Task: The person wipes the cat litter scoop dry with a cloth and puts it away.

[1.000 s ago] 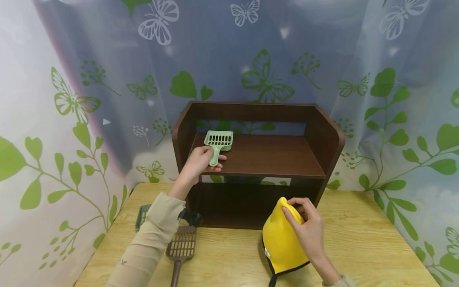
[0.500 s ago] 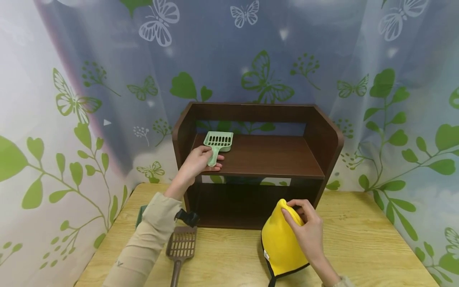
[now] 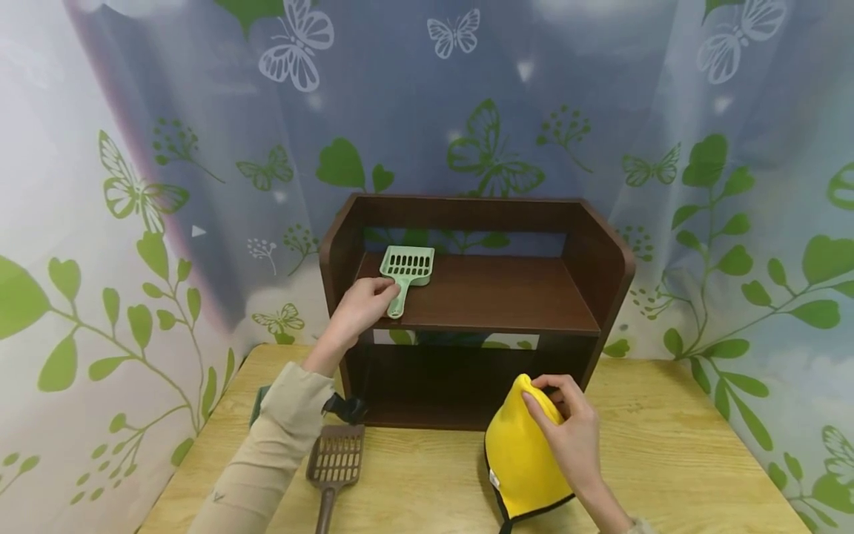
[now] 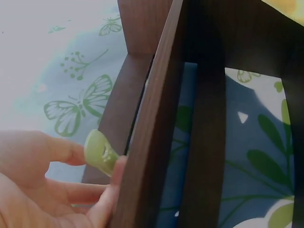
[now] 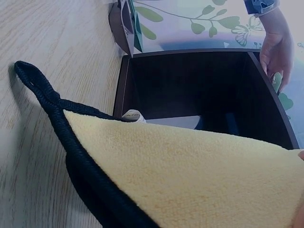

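A pale green slotted litter scoop (image 3: pixel 408 263) lies at the left of the dark brown shelf's upper board, its handle pointing to the front edge. My left hand (image 3: pixel 363 300) has its thumb and fingers at that handle; in the left wrist view the handle end (image 4: pixel 97 148) sits between the fingertips. At the front right, my right hand (image 3: pixel 575 437) pinches the top of a yellow cloth (image 3: pixel 523 460) with black trim and a corner loop. The cloth hangs in a cone shape, and its plush surface (image 5: pixel 190 166) fills the lower right wrist view.
The two-tier shelf (image 3: pixel 494 289) stands on a wood-grain table (image 3: pixel 667 445) before a printed curtain. A brown slotted scoop (image 3: pixel 336 456) lies front left. Behind my left sleeve, a dark green scoop (image 3: pixel 256 404) is mostly hidden.
My left hand has shifted slightly left, and its fingers no longer show beyond the scoop's handle. The handle end now sits a little lower at the board's front edge. My right hand keeps its pinch.
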`<state>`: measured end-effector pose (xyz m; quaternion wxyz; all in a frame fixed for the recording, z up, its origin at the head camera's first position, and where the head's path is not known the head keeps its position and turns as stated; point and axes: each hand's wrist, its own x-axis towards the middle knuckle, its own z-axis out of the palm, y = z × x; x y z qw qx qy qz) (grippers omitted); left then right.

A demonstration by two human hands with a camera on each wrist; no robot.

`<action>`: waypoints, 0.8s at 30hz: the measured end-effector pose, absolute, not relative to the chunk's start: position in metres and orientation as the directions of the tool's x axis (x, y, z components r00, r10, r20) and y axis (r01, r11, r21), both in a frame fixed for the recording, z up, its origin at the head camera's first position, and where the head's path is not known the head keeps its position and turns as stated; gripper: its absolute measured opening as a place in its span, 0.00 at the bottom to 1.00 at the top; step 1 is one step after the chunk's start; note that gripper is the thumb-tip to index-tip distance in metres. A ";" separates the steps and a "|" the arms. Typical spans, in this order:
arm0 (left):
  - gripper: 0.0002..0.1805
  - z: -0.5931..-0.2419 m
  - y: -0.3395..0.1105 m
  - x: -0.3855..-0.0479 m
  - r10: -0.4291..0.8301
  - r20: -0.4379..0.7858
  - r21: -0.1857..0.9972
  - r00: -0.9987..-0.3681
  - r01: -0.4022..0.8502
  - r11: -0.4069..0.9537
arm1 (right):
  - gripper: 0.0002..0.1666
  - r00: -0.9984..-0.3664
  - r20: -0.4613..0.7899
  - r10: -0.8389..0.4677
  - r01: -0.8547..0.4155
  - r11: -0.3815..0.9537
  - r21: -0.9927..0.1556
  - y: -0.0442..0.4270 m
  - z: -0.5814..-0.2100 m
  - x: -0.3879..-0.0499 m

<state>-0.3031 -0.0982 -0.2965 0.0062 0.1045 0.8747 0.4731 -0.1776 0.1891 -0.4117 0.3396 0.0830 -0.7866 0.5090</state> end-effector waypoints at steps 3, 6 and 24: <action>0.28 -0.295 -0.100 -0.300 0.171 0.124 0.776 -0.977 0.203 0.597 | 0.13 -0.756 0.618 0.214 -0.479 0.463 -0.746 0.188 -0.412 -0.178; 0.27 -0.293 -0.099 -0.294 0.133 0.197 0.737 -0.971 0.236 0.634 | 0.13 -0.757 0.617 0.216 -0.479 0.460 -0.748 0.188 -0.412 -0.178; 0.18 -0.315 -0.128 -0.267 0.009 0.489 0.857 -0.872 0.482 0.183 | 0.13 -0.758 0.617 0.212 -0.496 0.428 -0.756 0.186 -0.408 -0.179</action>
